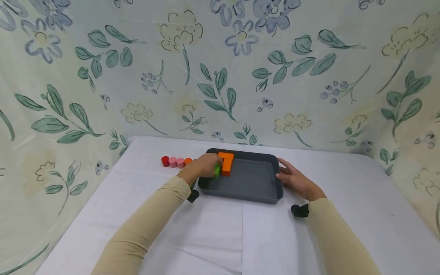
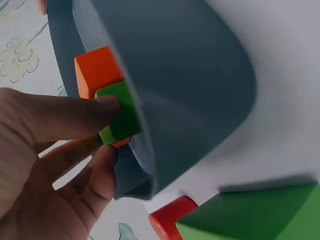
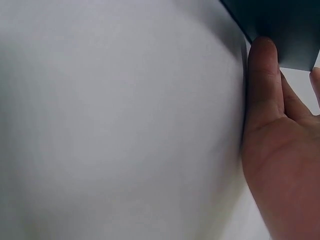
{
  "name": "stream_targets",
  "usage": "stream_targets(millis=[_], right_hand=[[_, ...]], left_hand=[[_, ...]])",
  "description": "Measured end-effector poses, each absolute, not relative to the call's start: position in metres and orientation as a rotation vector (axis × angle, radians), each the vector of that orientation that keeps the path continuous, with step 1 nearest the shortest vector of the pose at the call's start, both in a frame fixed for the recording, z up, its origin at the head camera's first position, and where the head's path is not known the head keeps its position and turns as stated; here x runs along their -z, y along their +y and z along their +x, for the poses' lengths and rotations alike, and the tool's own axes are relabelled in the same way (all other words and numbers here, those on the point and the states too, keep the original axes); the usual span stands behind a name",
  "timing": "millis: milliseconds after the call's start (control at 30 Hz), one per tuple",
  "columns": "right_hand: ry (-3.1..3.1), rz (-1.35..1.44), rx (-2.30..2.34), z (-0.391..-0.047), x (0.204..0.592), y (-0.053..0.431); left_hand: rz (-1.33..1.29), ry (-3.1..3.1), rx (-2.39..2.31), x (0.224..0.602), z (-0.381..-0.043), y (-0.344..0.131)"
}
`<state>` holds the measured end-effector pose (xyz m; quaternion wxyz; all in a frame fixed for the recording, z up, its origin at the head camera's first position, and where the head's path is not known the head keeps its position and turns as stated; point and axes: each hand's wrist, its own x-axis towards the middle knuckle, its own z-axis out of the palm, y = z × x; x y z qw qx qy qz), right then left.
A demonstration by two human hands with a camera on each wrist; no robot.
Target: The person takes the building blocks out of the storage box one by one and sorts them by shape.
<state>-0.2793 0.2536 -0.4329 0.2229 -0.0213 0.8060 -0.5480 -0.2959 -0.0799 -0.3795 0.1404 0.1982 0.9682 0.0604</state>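
Note:
A dark grey tray (image 1: pixel 256 179) lies on the white-covered table. Over its left end, my left hand (image 1: pixel 205 165) pinches a green block (image 2: pixel 120 112) between thumb and fingers. Just right of that block, two orange blocks (image 1: pixel 226 167) lie inside the tray, one across the back and one pointing forward; they touch or nearly touch. At the tray's right wall rests my right hand (image 1: pixel 300 182), its fingers extended along the outside and rim. The right wrist view shows the thumb (image 3: pixel 263 75) lying straight against the tray's outer wall.
Left of the tray stands a row of short cylinders: a red one (image 1: pixel 165 162), two pink ones (image 1: pixel 177 162) and an orange one (image 1: pixel 188 161). A larger green block (image 2: pixel 255 215) lies outside the tray, partly behind my left wrist. A flowered cloth (image 1: pixel 240 95) hangs behind the table.

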Motion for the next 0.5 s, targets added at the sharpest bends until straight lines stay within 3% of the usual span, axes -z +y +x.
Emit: stream_targets(millis=[500], right_hand=[[2.223,-0.057,1.522,-0.2768,0.4317,0.2521]], left_hand=[[0.535,2.783,-0.163,0.3857,-0.3023,-0.0721]])
